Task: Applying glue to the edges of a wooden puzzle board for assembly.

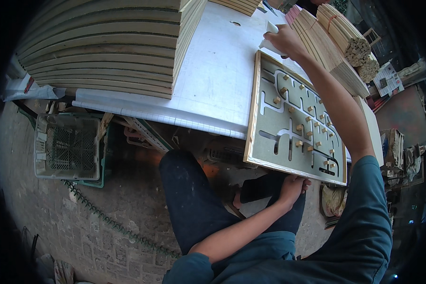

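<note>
My right hand point(288, 40) reaches to the far end of a wood-framed board, its fingers closed around a white bottle-like thing point(271, 27) that is partly hidden by the hand. The board point(295, 102) has a grey-green panel with curved and straight slots, and several small wooden pegs point(300, 127) stand on it. It lies at a slant, its near edge jutting past the table edge. My left hand point(293, 189) is just below that near edge, above my thigh. Its fingers are curled together, and I cannot make out what they hold, if anything.
A tall stack of wooden-edged boards point(109, 57) stands on the white table point(213, 61) at left. Bundled wood strips point(338, 28) and long planks point(343, 71) lie at right. Below the table sit a plastic crate point(67, 146) and a coiled green hose point(109, 220).
</note>
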Demonstrator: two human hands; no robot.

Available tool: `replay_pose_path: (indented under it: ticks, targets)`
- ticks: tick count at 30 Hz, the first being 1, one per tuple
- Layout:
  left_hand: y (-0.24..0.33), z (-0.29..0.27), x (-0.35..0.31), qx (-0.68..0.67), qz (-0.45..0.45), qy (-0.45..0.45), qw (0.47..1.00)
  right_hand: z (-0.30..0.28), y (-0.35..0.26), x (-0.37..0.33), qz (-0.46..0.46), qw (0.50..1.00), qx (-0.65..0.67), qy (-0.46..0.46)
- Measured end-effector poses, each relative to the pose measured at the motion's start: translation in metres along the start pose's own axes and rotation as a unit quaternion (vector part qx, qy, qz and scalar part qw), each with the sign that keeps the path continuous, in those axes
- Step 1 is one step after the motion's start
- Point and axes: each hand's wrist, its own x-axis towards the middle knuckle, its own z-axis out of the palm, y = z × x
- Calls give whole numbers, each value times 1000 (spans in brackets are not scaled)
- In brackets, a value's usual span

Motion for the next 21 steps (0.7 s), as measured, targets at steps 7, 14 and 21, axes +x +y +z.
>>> replay_pose_path:
  ticks: [7,14,21]
  targets:
    - [0,-1,0,6,-6,1,1000,5,6,4,1,1000,3,7]
    - [-2,-2,0,18,-3,5,1000,3,1,0,0,1000,9,-20]
    - [-2,-4,1,17,-2,1,1000,1,-1,4,-21,1000,11,-10]
